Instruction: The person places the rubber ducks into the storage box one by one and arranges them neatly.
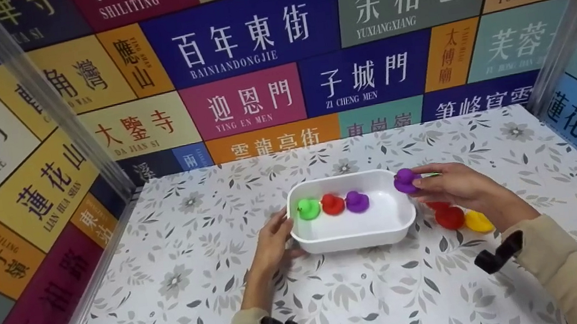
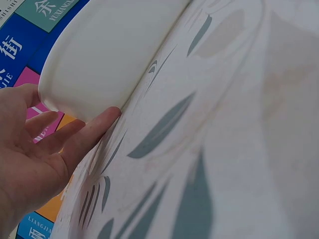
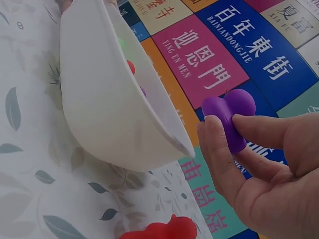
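Observation:
My right hand point(image 1: 453, 183) pinches a purple toy duck point(image 1: 406, 180) between thumb and fingers, at the right end of a white plastic tub point(image 1: 356, 240). In the right wrist view the purple duck point(image 3: 227, 112) is held beside the tub's rim. A green duck point(image 1: 308, 209), a red duck point(image 1: 333, 204) and another purple duck point(image 1: 357, 201) sit in a row inside the tub, toward its left and middle. My left hand point(image 1: 271, 241) rests against the tub's left end; the left wrist view shows its extended fingers point(image 2: 94, 132) touching the outer wall.
Under and beside my right hand lie a red duck point(image 1: 449, 217) and a yellow duck point(image 1: 478, 221), with more red partly hidden behind them. A leaf-patterned cloth point(image 1: 174, 308) covers the table. A colourful wall of lettered panels point(image 1: 242, 35) stands behind, with clear posts at its sides.

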Tool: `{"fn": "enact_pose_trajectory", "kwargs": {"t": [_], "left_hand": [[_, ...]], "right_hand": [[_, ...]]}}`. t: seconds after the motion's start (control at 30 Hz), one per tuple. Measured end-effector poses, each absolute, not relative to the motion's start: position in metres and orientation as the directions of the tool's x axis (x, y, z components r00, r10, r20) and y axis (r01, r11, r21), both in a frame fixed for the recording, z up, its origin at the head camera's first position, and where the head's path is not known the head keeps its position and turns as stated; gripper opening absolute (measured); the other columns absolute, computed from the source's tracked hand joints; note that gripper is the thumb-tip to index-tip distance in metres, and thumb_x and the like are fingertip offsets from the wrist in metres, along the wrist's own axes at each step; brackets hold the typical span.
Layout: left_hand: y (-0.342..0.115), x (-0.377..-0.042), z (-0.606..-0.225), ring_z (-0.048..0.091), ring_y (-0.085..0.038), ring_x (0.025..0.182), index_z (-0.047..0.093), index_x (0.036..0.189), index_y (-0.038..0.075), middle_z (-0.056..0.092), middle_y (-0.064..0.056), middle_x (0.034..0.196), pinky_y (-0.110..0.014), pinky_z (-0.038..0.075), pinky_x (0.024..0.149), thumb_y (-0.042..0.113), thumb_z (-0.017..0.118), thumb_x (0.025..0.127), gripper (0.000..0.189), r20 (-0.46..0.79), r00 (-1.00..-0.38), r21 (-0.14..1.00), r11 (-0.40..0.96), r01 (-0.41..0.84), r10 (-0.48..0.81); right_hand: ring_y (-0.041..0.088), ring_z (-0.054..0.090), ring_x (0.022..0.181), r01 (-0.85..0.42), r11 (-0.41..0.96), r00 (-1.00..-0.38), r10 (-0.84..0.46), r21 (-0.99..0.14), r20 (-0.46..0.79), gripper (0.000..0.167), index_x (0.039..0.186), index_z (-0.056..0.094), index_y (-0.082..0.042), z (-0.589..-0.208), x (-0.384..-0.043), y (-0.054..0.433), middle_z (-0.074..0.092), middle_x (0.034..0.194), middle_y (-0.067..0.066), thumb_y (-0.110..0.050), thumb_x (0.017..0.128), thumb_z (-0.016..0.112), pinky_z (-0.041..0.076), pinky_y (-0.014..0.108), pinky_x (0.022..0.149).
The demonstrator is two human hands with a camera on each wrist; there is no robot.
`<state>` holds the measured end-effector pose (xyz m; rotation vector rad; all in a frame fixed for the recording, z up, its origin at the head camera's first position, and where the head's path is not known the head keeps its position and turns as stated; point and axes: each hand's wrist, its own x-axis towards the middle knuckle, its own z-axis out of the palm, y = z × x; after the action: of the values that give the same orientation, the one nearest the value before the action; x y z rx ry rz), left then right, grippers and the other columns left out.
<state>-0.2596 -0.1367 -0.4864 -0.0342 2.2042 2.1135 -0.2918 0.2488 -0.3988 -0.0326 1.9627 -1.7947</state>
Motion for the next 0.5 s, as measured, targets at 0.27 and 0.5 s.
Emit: {"fn": "enact_pose_trajectory", "kwargs": {"t": [0.27, 0.5], "left_hand": [[-0.136, -0.261, -0.486, 0.054, -0.044, 0.132, 0.040, 0.154, 0.011, 0.045, -0.020, 0.154, -0.042, 0.068, 0.072, 0.022, 0.049, 0.104, 0.052, -0.086, -0.995, 0.996, 0.043, -0.084, 0.042], [-0.137, -0.259, -0.488, 0.052, -0.047, 0.133, 0.040, 0.154, 0.010, 0.044, -0.022, 0.154, -0.042, 0.068, 0.073, 0.024, 0.049, 0.105, 0.052, -0.078, -0.996, 0.995, 0.061, -0.075, 0.037]], "right_hand": [[0.013, 0.074, 0.099, 0.294, 0.202, -0.878, -0.329, -0.934, -0.348, 0.064, 0.154, 0.031, 0.002, -0.395, -0.309, 0.229, 0.071, 0.111, 0.000, -0.012, 0.099, 0.062, 0.062, 0.022, 0.091], [0.012, 0.072, 0.098, 0.309, 0.300, -0.872, -0.290, -0.902, -0.395, 0.058, 0.153, 0.035, 0.000, -0.393, -0.325, 0.211, 0.051, 0.144, 0.025, -0.004, 0.100, 0.057, 0.061, 0.023, 0.094]]}}
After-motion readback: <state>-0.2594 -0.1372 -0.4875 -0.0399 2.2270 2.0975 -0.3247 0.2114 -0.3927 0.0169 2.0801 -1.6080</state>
